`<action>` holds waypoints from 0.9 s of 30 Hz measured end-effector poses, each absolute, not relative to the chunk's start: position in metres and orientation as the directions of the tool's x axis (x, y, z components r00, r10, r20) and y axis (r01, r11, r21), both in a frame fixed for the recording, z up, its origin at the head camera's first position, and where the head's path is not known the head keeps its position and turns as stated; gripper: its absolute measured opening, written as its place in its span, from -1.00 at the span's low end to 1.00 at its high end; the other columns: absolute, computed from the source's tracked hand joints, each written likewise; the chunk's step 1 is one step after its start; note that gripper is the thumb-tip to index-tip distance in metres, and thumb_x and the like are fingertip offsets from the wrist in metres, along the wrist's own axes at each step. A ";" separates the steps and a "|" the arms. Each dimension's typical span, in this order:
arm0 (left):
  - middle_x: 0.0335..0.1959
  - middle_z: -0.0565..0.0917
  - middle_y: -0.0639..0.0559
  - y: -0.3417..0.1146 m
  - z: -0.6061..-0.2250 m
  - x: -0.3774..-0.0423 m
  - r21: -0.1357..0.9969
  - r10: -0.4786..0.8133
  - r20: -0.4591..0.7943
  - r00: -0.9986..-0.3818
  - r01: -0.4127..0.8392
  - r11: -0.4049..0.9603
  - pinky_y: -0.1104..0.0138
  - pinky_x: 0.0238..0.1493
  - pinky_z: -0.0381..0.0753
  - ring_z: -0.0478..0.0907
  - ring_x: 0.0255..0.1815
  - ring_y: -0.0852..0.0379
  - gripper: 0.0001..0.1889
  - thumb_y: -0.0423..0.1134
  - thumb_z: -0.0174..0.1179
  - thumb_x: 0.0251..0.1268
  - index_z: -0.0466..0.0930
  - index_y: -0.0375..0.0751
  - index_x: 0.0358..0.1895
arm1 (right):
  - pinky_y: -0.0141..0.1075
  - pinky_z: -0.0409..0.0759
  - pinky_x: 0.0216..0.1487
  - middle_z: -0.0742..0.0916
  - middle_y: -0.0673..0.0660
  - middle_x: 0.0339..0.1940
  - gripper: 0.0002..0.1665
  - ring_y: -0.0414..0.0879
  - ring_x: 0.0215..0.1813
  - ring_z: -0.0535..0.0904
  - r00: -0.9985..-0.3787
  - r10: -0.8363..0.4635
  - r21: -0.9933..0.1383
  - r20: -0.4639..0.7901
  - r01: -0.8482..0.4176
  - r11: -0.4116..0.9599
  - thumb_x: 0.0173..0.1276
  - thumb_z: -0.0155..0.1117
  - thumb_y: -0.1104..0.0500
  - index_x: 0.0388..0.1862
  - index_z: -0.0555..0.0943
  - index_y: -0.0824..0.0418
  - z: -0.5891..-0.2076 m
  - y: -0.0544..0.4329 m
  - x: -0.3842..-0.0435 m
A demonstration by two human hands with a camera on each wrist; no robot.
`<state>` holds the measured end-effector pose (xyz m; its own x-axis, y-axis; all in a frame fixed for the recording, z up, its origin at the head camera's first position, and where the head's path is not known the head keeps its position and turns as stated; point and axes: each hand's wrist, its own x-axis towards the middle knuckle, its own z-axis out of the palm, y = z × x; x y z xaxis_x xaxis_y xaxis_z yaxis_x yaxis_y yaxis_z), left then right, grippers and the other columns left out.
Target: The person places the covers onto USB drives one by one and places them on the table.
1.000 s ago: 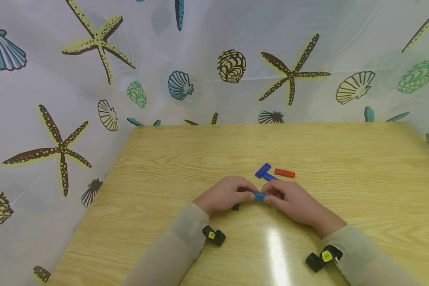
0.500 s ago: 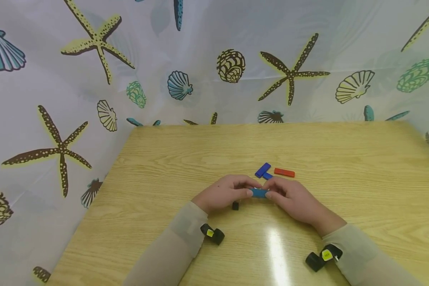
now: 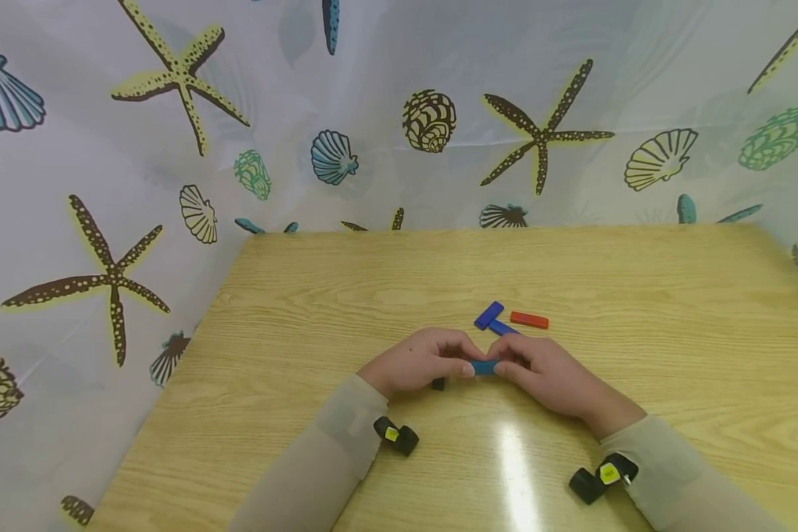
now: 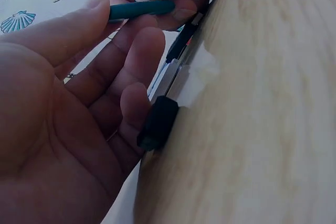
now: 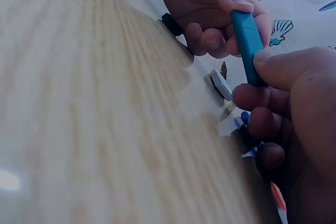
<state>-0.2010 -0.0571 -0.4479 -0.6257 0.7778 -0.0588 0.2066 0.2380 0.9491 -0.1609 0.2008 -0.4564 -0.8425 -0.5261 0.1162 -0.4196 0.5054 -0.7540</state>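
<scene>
Between both hands is a small flat teal bar (image 3: 484, 367), possibly a case; its kind is not clear. My left hand (image 3: 422, 360) pinches its left end between thumb and fingers. The other end is pinched by my right hand (image 3: 548, 373). In the right wrist view the teal bar (image 5: 247, 45) shows a seam line near its upper end. Under the left hand a black piece (image 4: 160, 121) lies on the table, with a whitish part (image 4: 167, 78) beside it in the left wrist view; most of it is hidden from the head view.
Just beyond the hands, two dark blue bars (image 3: 489, 315) lie close together, the nearer one partly covered by the right hand. A red bar (image 3: 529, 320) lies to their right. All are on a wood-grain table (image 3: 292, 295), with a shell-patterned sheet (image 3: 372, 89) behind it.
Both hands rose slightly with the teal bar half a second ago, then came back down a little. Both keep their pinch; the other bars have stayed in place.
</scene>
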 end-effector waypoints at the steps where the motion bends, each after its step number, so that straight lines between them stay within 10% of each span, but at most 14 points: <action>1: -0.08 0.73 0.17 -0.057 -0.447 -0.201 0.948 0.777 -0.060 -0.626 0.207 0.240 0.29 0.08 0.52 0.59 -0.01 0.16 -0.82 -0.18 0.23 0.48 0.71 0.02 0.05 | -0.28 0.49 -0.26 0.66 -0.09 -0.37 -0.89 -0.20 -0.36 0.51 -0.842 -0.526 -0.751 0.118 -0.423 0.508 0.55 0.22 0.08 -0.04 0.60 -0.14 -0.457 0.201 -0.161; 14: -0.21 0.71 0.10 -0.060 -0.448 -0.204 0.892 0.676 -0.118 -0.728 0.222 0.394 0.29 -0.18 0.56 0.57 -0.24 0.14 -0.87 -0.05 0.20 0.50 0.66 0.12 -0.03 | -0.26 0.46 -0.37 0.62 -0.06 -0.45 -0.87 -0.11 -0.42 0.48 -0.951 -0.280 -0.727 0.133 -0.285 0.624 0.55 0.22 0.05 -0.06 0.65 0.03 -0.453 0.200 -0.163; 27: -0.32 0.59 0.19 -0.070 -0.439 -0.208 0.740 0.790 -0.255 -0.558 0.413 0.531 0.37 -0.20 0.49 0.49 -0.29 0.22 -0.82 -0.27 0.36 0.29 0.62 0.10 -0.14 | -0.14 0.50 -0.21 0.67 0.10 -0.20 -0.71 0.01 -0.24 0.49 -0.993 -0.079 -0.753 0.091 -0.121 0.647 0.62 0.04 -0.01 0.04 0.56 0.15 -0.453 0.206 -0.169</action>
